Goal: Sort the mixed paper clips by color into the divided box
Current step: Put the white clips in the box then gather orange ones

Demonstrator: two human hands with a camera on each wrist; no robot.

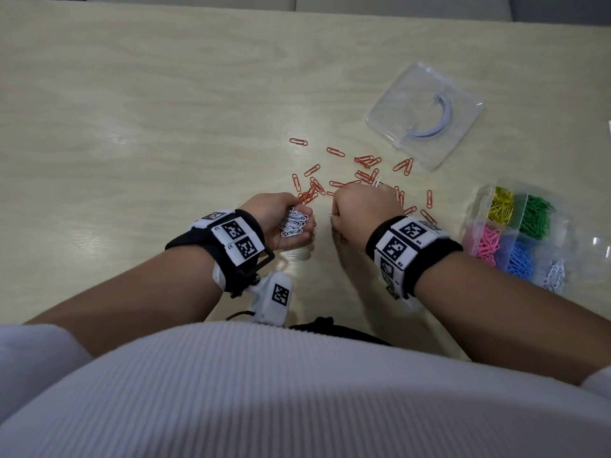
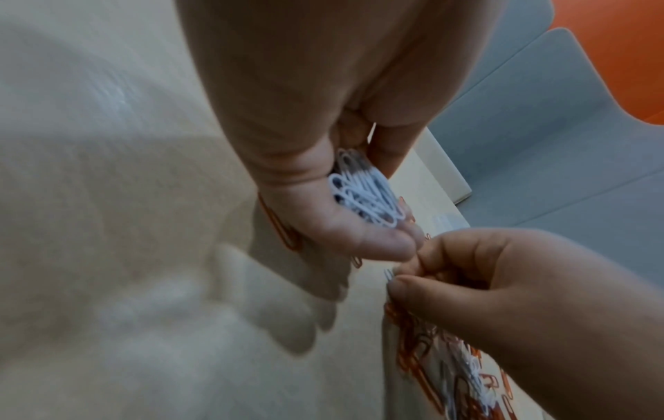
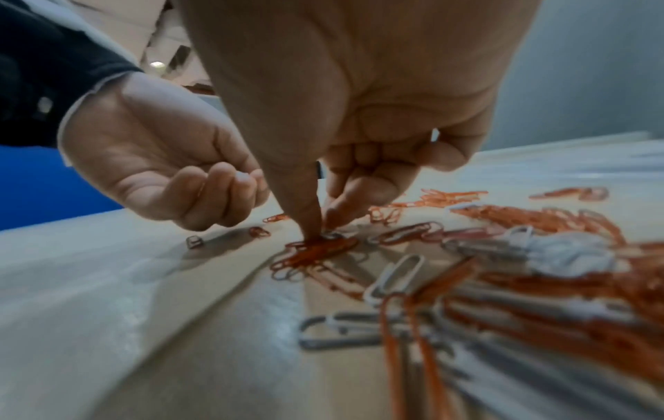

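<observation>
My left hand [image 1: 302,229] is palm up and cups a bunch of white paper clips [image 1: 291,221], its fingers curled round them [image 2: 363,199]. Just to its right, my right hand [image 1: 357,206] points down at the table. Its thumb and forefinger pinch a small white clip [image 2: 388,274] among the scattered orange clips [image 1: 363,175]. More white clips [image 3: 395,272] lie mixed with the orange ones. The clear divided box [image 1: 476,206] stands at the right and holds yellow [image 1: 501,208], green [image 1: 537,216], pink [image 1: 486,242], blue [image 1: 519,262] and white [image 1: 555,276] clips in separate compartments.
The box's clear lid [image 1: 426,114] lies on the light wooden table [image 1: 165,127] beyond the clips, at the back right. Grey seats and an orange surface show past the table's far edge in the left wrist view.
</observation>
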